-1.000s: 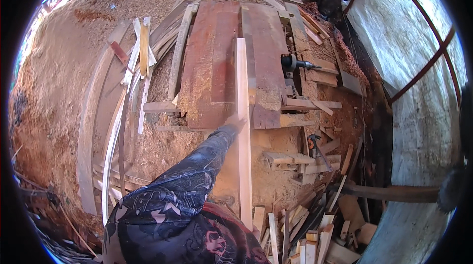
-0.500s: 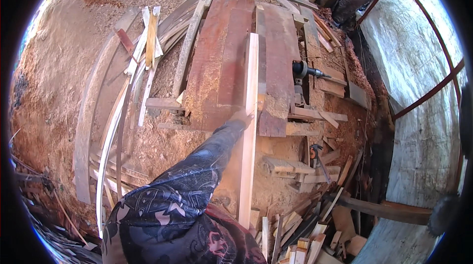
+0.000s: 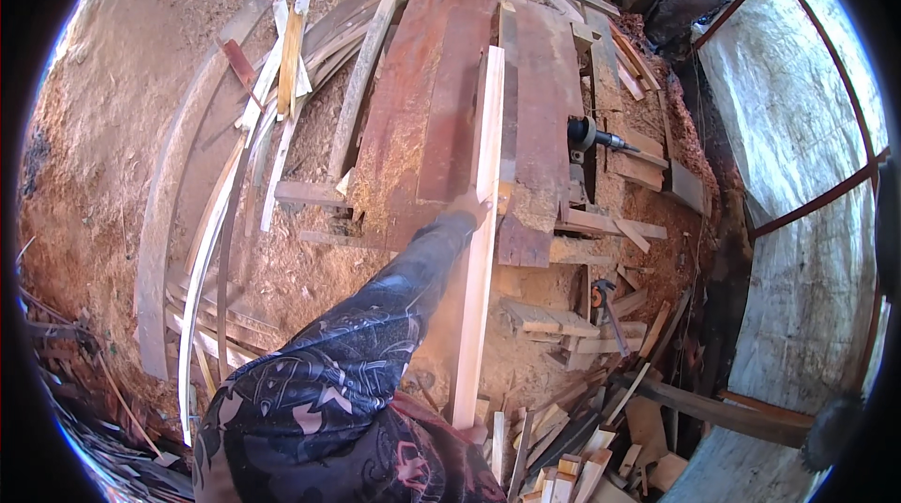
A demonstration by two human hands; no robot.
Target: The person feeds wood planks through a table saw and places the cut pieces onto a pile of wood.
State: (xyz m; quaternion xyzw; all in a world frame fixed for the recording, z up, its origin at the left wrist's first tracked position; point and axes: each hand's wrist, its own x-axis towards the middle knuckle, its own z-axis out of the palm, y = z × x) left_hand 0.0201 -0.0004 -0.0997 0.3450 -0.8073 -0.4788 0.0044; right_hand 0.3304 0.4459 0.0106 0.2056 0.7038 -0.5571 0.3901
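A long pale wooden plank (image 3: 481, 240) runs nearly straight away from the person, from close to the body out over the reddish worktop (image 3: 422, 118). The left hand (image 3: 466, 207) sits on its left edge about halfway along, at the end of a dark patterned sleeve (image 3: 375, 353); the fingers seem to rest against the plank, but whether they are curled around it or laid flat cannot be told. The right hand is out of view.

The worktop is made of broad, worn red-brown boards dusted with sawdust, with a second slab (image 3: 540, 118) of the same wood on the plank's right. Just beyond that slab's right edge a dark metal spindle with a drill bit (image 3: 593, 137) sticks out sideways. Short offcuts (image 3: 601, 221) lie about the near end of the slab.

To the left, thin curved strips of pale wood (image 3: 216, 250) lie in a loose fan on the sawdust-covered ground (image 3: 113, 128), with a few short slats (image 3: 286, 53) crossing them higher up. Near the lower right a heap of small wooden blocks and sticks (image 3: 572, 456) is piled up, and a hammer (image 3: 605, 301) lies among scraps. At the far right stands a pale rough wall (image 3: 807, 175) crossed by rusty metal bars (image 3: 817, 203).
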